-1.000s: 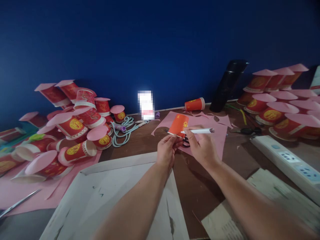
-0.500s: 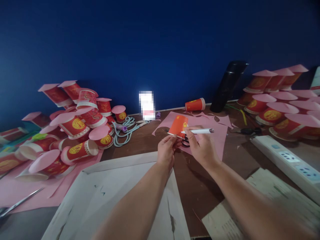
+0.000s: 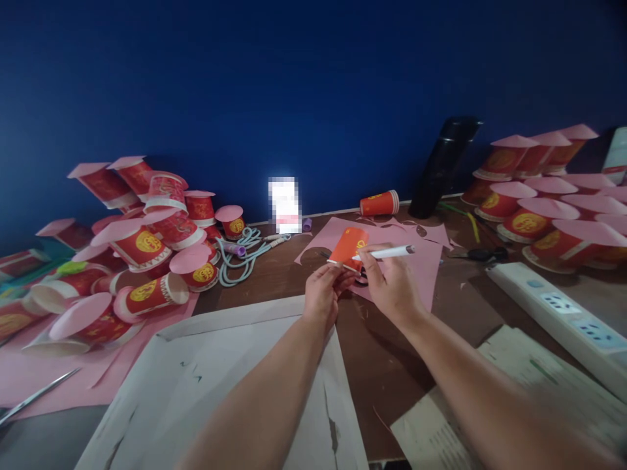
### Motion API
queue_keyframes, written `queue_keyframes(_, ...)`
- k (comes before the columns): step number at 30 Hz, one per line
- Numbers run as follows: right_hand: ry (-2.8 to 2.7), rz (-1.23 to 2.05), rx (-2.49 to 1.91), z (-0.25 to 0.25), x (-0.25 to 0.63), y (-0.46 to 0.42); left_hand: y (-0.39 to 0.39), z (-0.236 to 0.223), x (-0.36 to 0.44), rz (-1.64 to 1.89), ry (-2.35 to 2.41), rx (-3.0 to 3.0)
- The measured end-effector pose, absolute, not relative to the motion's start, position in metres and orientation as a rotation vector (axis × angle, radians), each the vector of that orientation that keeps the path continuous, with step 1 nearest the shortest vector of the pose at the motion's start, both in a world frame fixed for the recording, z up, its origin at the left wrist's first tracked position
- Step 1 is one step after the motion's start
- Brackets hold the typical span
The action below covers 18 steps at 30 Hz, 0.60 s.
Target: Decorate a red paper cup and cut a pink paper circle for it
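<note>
My left hand [image 3: 323, 289] is closed around the rim end of a red paper cup [image 3: 349, 245] with yellow print, which lies tilted in the air with its base pointing away. A white marker pen [image 3: 390, 251] sits in the pinch of my right hand [image 3: 396, 282], its tip at the cup's side near the rim. Whether the tip touches the cup I cannot tell. Below the cup is a cut sheet of pink paper [image 3: 416, 267], and dark scissors show partly from under the cup and hands.
Red cups with pink paper discs are heaped at left [image 3: 142, 245] and stacked at right [image 3: 529, 219]. A red cup stack [image 3: 379, 203] lies by a black flask [image 3: 443, 170]. A power strip [image 3: 558, 313], a white box lid [image 3: 235, 365], a blue-grey cord [image 3: 240, 267] and scissors [image 3: 42, 395] surround my arms.
The whole view has shifted slightly, so things appear a little further left. Both hands keep their hold, and the marker's tip has moved slightly along the cup near its rim.
</note>
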State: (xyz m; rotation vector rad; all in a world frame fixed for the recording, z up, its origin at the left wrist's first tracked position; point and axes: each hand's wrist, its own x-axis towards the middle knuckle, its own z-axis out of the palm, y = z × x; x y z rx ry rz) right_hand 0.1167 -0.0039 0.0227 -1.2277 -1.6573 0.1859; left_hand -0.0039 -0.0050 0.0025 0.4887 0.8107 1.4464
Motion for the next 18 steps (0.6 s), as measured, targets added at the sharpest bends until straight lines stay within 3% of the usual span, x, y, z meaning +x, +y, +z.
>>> queue_keyframes(18,-1.679,0.245,-1.239,0.0237,0.1163,-0.0044,-0.0072,0.0038,-0.0038,1.477,0.791,0.469)
